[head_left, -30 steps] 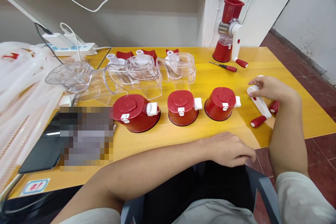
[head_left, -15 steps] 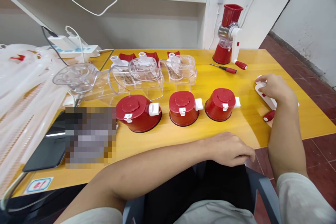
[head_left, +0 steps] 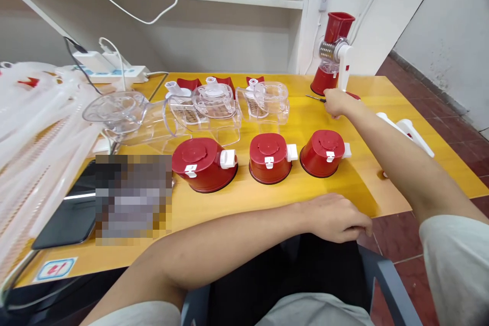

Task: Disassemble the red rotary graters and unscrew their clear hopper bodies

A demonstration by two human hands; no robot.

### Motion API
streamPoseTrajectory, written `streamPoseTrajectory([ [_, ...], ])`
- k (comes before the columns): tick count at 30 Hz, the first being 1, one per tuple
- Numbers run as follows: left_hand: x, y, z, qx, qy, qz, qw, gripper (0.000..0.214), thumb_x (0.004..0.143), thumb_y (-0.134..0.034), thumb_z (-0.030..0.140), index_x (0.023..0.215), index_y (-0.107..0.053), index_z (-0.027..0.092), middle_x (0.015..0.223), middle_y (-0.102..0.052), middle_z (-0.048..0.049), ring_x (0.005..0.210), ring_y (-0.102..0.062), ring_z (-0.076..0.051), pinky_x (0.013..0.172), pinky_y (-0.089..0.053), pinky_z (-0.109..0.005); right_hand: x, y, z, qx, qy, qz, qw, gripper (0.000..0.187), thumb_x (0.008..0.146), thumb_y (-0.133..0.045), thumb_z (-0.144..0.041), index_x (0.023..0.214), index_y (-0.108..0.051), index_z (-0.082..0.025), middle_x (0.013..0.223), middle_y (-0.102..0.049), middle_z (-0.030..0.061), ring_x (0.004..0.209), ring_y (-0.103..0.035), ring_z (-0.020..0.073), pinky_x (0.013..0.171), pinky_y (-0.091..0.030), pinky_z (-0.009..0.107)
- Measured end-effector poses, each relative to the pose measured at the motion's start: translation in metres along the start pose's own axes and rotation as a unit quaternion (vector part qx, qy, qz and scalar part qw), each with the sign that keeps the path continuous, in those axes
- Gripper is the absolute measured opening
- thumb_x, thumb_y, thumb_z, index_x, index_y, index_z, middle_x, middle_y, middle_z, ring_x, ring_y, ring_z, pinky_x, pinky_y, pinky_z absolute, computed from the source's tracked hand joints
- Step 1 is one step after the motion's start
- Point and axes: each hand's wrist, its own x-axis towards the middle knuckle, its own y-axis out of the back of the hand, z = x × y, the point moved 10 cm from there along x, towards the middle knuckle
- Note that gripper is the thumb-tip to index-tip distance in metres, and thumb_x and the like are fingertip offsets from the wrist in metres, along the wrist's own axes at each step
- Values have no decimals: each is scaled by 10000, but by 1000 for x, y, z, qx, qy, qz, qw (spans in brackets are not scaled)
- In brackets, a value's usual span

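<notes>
My right hand (head_left: 336,103) reaches far across the table, fingers closed over the handle of a screwdriver (head_left: 315,97); the hand covers most of that handle, while its thin shaft shows to the left. Just behind stands an upright rotary grater (head_left: 336,56) with a red hopper, metal drum and white crank. Loosely curled, my left hand (head_left: 334,218) rests palm down at the front table edge over my lap, and nothing shows in it. Three red grater bases (head_left: 206,163), (head_left: 269,157), (head_left: 324,152) with white side knobs stand in a row beyond my left forearm.
Clear plastic grater bodies (head_left: 225,112) stand behind the bases. White crank handles (head_left: 414,135) lie at right, partly under my right forearm. Plastic bags (head_left: 46,137), a dark phone-like slab (head_left: 71,214), a blurred patch and a power strip (head_left: 126,74) occupy the left side.
My right hand has left the white crank handles and moved forward and left to the screwdriver. My left hand stays put. The view has shifted slightly.
</notes>
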Motion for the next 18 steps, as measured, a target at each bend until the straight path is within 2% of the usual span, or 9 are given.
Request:
streamPoseTrajectory([
  [4, -1, -1, 6, 37, -12, -9, 999, 348, 1177, -546, 245, 1423, -790, 214, 1303, -914, -74, 1149, -868, -261, 784, -558, -383, 15, -6, -7, -40, 9, 8, 999, 501, 1129, -803, -482, 1500, -726, -154, 1522, -728, 165, 1362, -755, 281, 1171, -695, 500],
  [9, -2, -1, 12, 77, -27, -1, 997, 339, 1164, -562, 247, 1411, -792, 216, 1230, -917, -74, 1065, -865, -265, 701, -521, -401, 7, -4, -5, -76, 5, 19, 997, 497, 1134, -795, -482, 1506, -723, -160, 1530, -727, 159, 1366, -753, 282, 1178, -693, 514],
  [12, -3, -1, 15, 86, -33, 11, 996, 297, 1152, -585, 233, 1356, -800, 237, 1195, -918, -70, 1040, -863, -264, 664, -507, -393, -1, 4, -9, -81, 3, 21, 996, 483, 1136, -793, -489, 1491, -728, -168, 1514, -735, 146, 1354, -757, 270, 1171, -695, 506],
  [15, -3, -3, 16, 102, -43, 26, 993, 224, 1140, -634, 251, 1284, -805, 256, 1150, -915, -70, 1023, -864, -264, 628, -481, -392, -21, 34, -23, -67, 29, 56, 996, 380, 1133, -784, -428, 1405, -772, -162, 1433, -776, 147, 1329, -763, 292, 1198, -671, 544],
  [17, -2, -4, 17, 117, -49, 32, 991, 207, 1149, -633, 263, 1272, -800, 259, 1160, -914, -77, 1030, -865, -265, 622, -477, -403, -51, 65, -36, -45, 61, 103, 992, 277, 1136, -715, -329, 1341, -816, -171, 1365, -811, 179, 1289, -766, 350, 1227, -631, 576],
  [18, -2, -6, 17, 125, -52, 30, 990, 214, 1160, -616, 266, 1277, -796, 258, 1175, -914, -81, 1043, -866, -268, 626, -483, -411, -73, 82, -43, -32, 78, 129, 988, 290, 1138, -678, -311, 1363, -819, -196, 1352, -823, 175, 1248, -771, 358, 1214, -625, 568],
])
